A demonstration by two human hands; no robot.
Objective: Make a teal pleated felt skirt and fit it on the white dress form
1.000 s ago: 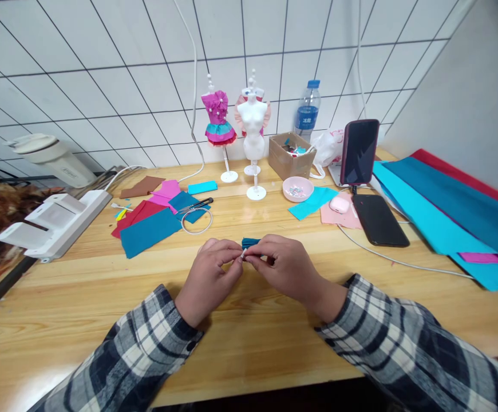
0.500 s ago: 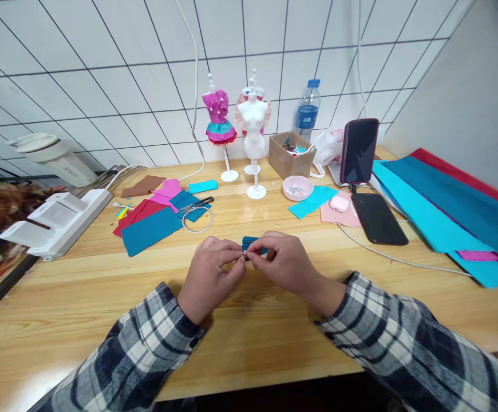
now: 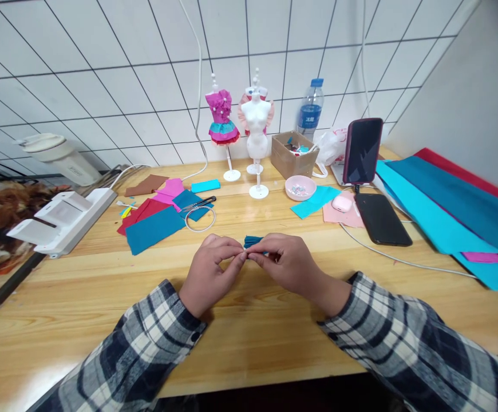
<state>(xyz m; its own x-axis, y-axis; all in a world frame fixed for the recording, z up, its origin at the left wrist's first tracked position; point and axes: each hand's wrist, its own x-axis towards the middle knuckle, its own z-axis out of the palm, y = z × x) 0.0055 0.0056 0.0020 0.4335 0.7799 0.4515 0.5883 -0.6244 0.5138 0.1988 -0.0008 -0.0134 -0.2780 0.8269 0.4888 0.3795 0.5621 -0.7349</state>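
Note:
Just above the front middle of the wooden table, a small teal crepe-paper piece [image 3: 253,241] shows behind my fingers, gathered in narrow pleats. My left hand [image 3: 212,274] is closed in a pinch, thumb against forefinger, at the near left end of that piece. Its tips almost touch those of my right hand [image 3: 289,268], which pinches the same paper from the right. My fingers hide most of the gathered edge. Farther back stands a bare white mini mannequin [image 3: 257,129], beside another wearing a magenta and turquoise paper dress [image 3: 221,117].
Paper sheets [image 3: 154,229] and small scissors [image 3: 200,203] lie at left, near a white power strip [image 3: 75,220]. A pink bowl [image 3: 292,194] of beads, a cardboard box [image 3: 289,160], phones [image 3: 382,220] and a cable [image 3: 407,263] occupy the right, with long paper strips [image 3: 438,217] beyond.
The view has shifted slightly, so everything sits a little farther right. Both hands keep their pinch on the pleated paper, with fingertips barely moved.

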